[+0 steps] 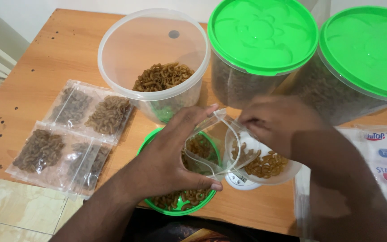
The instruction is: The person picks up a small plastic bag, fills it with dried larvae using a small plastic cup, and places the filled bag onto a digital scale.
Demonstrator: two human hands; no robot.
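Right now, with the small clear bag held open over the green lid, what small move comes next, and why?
Probably tip a little pasta from the white bowl into the clear bag. The left hand holds its mouth open, the right hand is at the bowl's rim beside it, and the bag looks only partly filled.

Wooden table (54, 58), orange-brown top, small dark specks toward its left side. Directly on it: four filled clear pasta packets (68, 134) laid flat at left; open clear tub (153, 67) part-filled with pasta; two closed tubs with green lids (265, 36); upturned green lid (175, 208) holding pasta; small white scale (240, 181), apparently under a bowl.
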